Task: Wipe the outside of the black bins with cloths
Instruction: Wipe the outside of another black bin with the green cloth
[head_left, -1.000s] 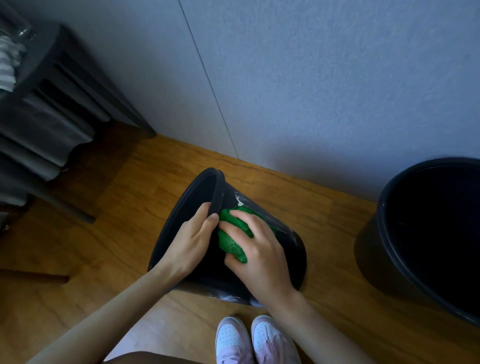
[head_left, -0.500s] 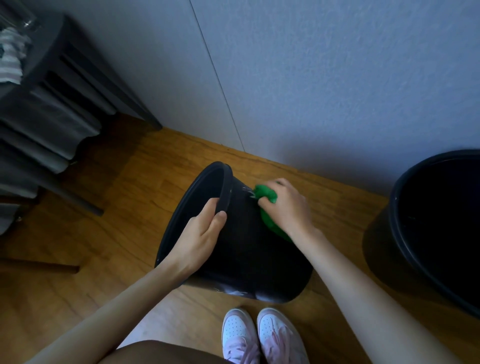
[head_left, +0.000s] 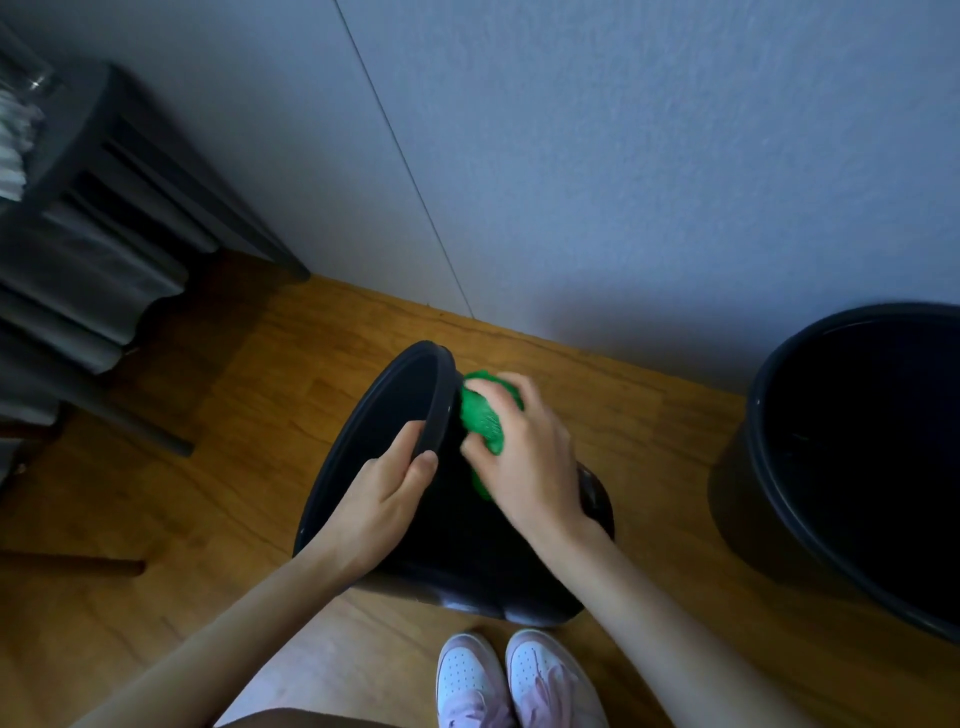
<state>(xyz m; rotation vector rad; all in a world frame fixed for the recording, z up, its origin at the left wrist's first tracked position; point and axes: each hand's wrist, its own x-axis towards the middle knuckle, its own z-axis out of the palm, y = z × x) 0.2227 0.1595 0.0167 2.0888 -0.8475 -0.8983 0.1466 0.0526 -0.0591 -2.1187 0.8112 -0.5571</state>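
A black bin (head_left: 457, 561) is tipped to the left on the wooden floor, its mouth facing left. My left hand (head_left: 384, 499) grips its rim, fingers inside and thumb outside. My right hand (head_left: 524, 452) holds a bunched green cloth (head_left: 480, 421) and presses it against the bin's outer wall just under the rim. Part of the cloth is hidden under my fingers. A second black bin (head_left: 852, 457) stands upright at the right, untouched.
A grey wall (head_left: 623, 156) runs close behind both bins. Dark furniture with slats and legs (head_left: 104, 249) fills the left side. My two white shoes (head_left: 514, 680) stand just in front of the tipped bin. Bare wooden floor (head_left: 208, 493) lies to the left.
My right hand swept the green cloth from the bin's near side up and over to its far side, and now it sits back by the rim. My left hand kept its grip.
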